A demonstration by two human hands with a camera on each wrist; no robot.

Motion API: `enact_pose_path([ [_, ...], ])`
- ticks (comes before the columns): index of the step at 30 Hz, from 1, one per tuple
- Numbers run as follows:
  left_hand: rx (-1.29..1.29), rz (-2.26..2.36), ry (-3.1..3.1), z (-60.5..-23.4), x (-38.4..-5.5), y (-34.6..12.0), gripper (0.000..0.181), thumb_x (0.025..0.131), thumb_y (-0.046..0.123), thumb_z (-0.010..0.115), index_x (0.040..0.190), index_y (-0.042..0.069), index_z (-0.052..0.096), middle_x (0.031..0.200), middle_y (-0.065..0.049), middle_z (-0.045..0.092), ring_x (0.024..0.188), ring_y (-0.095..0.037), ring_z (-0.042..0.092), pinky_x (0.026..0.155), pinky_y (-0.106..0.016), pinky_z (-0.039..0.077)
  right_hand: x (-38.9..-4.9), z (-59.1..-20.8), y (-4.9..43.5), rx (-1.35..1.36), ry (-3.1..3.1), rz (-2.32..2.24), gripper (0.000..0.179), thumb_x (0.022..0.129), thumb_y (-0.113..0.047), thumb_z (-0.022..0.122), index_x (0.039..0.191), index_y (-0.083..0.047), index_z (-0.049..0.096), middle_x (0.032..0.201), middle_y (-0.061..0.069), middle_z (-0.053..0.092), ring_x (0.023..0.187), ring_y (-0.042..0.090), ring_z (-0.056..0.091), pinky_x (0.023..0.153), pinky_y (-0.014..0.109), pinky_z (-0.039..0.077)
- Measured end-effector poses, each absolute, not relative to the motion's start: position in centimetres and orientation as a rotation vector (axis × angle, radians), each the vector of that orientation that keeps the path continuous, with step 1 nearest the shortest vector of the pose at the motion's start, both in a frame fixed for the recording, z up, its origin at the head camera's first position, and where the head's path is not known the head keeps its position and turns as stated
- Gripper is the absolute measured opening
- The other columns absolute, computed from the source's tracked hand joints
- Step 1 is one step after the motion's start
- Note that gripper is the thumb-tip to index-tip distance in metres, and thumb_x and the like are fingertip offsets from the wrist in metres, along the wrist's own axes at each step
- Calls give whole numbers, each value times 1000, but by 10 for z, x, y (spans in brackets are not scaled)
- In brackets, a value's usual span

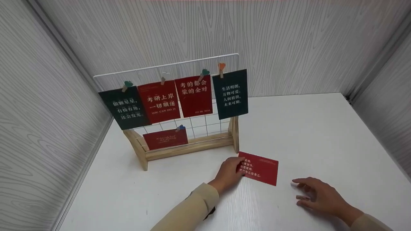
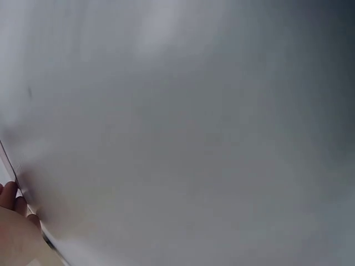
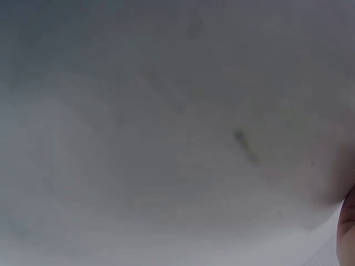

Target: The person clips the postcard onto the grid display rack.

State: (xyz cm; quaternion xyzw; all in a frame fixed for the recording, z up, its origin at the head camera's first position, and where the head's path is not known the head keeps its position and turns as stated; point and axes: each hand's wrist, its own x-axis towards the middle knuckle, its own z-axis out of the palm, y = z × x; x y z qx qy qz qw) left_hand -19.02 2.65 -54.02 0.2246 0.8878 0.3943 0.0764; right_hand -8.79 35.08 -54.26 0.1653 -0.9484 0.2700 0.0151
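My left hand [image 1: 229,173] pinches the left end of a red card [image 1: 261,170] with white Chinese writing, low over the white table. In the left wrist view, only a few fingertips [image 2: 21,206] show at the lower left. My right hand [image 1: 322,197] is at the right with thumb and forefinger spread apart. A small clothespin [image 1: 302,197] lies between them, close to the thumb; whether it touches the thumb cannot be told. The right wrist view shows blurred white tabletop and a bit of finger [image 3: 347,227].
A white wire grid rack [image 1: 205,126] on a wooden stand [image 1: 192,150] stands at the left back. Green card [image 1: 232,96] and red card [image 1: 195,104] hang there among several, held by clothespins such as an orange heart one [image 1: 221,69]. Wood-grain walls [image 1: 289,48] surround the table [image 1: 298,128].
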Motion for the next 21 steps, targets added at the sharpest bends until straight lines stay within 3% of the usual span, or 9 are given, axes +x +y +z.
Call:
enact_pose_path([
  [10,770,1117,2780,-543,-187,12,40,85,14,72,123,5,63,116,-4,62,110,-18,52,99,-33,40,-91,-545,352,661,-2879,949,25,80,-23,79,101,-29,67,91,-18,60,76,2,54,67,21,49],
  [18,792,1017,2875,-543,-182,5,41,75,26,81,111,9,70,92,1,62,88,-12,50,83,-32,43,-95,-542,347,736,-2858,995,21,81,-15,77,95,-28,68,87,-19,61,74,2,54,65,21,49],
  [21,772,1006,2868,-543,-180,3,48,73,28,82,115,7,68,93,0,58,89,-13,47,83,-33,42,-98,-540,344,739,-2877,1031,18,83,-17,76,96,-28,68,88,-18,62,74,3,55,66,22,50],
])
